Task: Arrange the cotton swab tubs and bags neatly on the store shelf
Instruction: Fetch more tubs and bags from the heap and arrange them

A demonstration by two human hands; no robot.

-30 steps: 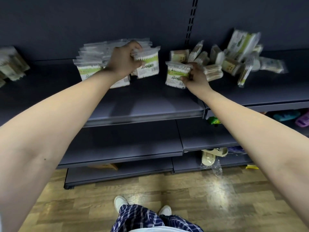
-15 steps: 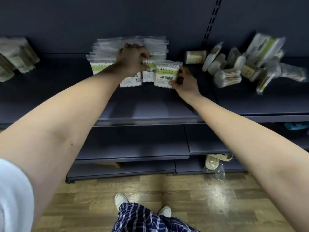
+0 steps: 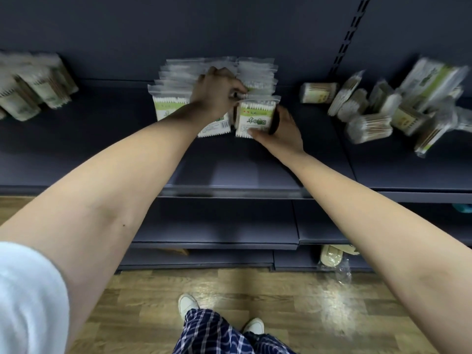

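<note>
1. We see a wood-plank floor (image 3: 281, 297) across the bottom of the frame.
2. At bottom centre we spot white shoes (image 3: 187, 304) and blue plaid trousers (image 3: 217, 333).
3. Lower right, we make out a beige slipper (image 3: 331, 259) in clear plastic.
4. At the right edge, a teal object (image 3: 463, 207) is cut off.

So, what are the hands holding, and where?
Right hand: front swab bag, right side and bottom edge. Left hand: row of bags, at their tops.
</note>
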